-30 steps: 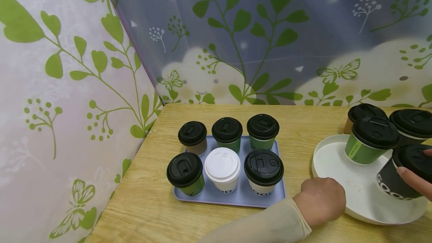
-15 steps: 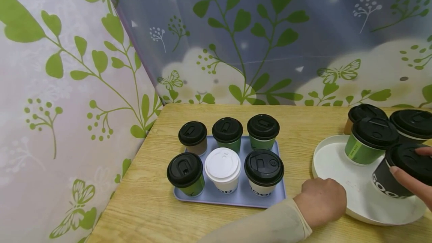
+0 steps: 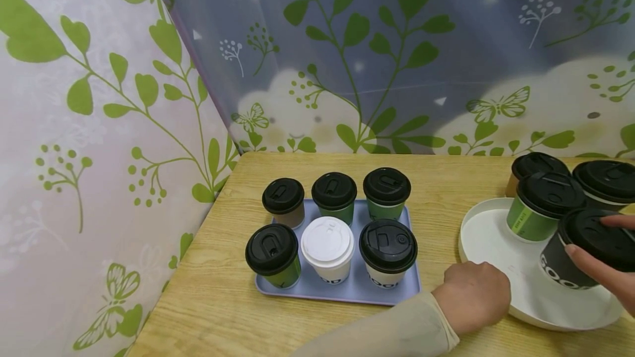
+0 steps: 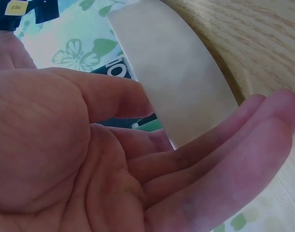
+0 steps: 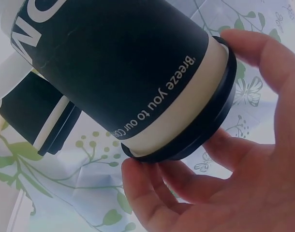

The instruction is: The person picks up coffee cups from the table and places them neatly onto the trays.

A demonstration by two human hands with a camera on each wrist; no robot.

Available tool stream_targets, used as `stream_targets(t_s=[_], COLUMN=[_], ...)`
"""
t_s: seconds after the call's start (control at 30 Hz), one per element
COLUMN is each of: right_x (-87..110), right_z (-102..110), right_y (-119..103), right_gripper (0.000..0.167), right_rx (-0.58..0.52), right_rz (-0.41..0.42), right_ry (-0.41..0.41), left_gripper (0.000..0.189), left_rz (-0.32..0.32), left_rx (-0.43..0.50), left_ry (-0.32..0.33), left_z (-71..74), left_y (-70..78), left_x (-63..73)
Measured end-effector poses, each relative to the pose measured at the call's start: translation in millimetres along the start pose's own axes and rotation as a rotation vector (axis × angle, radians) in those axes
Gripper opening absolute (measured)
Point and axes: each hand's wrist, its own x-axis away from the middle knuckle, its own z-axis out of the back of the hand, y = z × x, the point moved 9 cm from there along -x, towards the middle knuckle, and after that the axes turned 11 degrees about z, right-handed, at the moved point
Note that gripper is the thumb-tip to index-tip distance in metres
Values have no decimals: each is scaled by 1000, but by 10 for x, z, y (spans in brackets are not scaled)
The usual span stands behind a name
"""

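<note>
My right hand point(image 3: 605, 274) grips a black paper coffee cup point(image 3: 568, 266) by its black lid, over the right part of a round white tray point(image 3: 516, 304). In the right wrist view the fingers and thumb spread around the lid's rim, and the cup point(image 5: 123, 67) shows its printed sleeve. Whether its base touches the tray is hard to tell. At the tray's near left rim is my left hand point(image 3: 473, 296); in the left wrist view its thumb and fingers hold the tray wall point(image 4: 167, 63). A green cup point(image 3: 531, 219) with a black lid stands on the tray.
Left of the round tray lies a lilac rectangular tray point(image 3: 317, 292) bearing two rows of lidded cups, including one with a white lid point(image 3: 327, 240). Behind the round tray stand a brown cup point(image 3: 536, 167) and a dark cup point(image 3: 605, 180). Patterned cloth backs the table.
My right hand has shifted the black cup a little left across the white tray, closer to the green cup. The left hand has stayed nearly still at the tray's rim.
</note>
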Motion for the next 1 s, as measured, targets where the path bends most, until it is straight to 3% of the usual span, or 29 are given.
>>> stream_targets(t_s=[0.3, 0.47, 0.7, 1.0], right_x=[-2, -4, -21, -12], right_z=[9, 18, -50, -60], right_y=[-155, -243, -261, -420], right_gripper=[63, 63, 73, 70], right_rx=[-63, -37, -2, 15], right_rz=[95, 171, 187, 206], right_ry=[56, 85, 28, -4], left_gripper=[22, 21, 22, 22], left_rz=[-29, -35, -28, -35], left_rx=[-2, 4, 6, 12], left_ry=[3, 5, 13, 5], left_z=[11, 15, 17, 15], left_y=[8, 8, 5, 8], left_x=[15, 17, 17, 18])
